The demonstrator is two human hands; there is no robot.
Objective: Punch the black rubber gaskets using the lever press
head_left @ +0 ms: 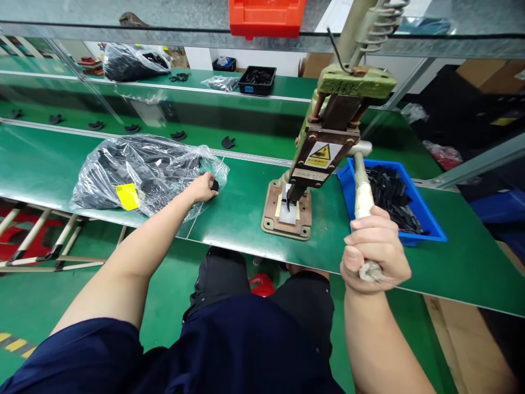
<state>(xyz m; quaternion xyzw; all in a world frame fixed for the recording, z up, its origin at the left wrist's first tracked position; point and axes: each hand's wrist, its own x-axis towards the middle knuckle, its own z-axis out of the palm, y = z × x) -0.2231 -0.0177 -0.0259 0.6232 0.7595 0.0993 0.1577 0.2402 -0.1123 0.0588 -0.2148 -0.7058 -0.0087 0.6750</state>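
While the right hand [375,251] is wrapped around the press lever [363,197], the left hand [200,189] pinches a small black piece [214,186] at the right end of the clear bag [118,169]. Getting a piece looks like the step in hand; a next move would call for a firm pinch, free of loose plastic. There's room over the green table [233,213] between bag and press [328,137], but the blue bin [437,232] crowds the lever. I can't tell if a part sits under the press.
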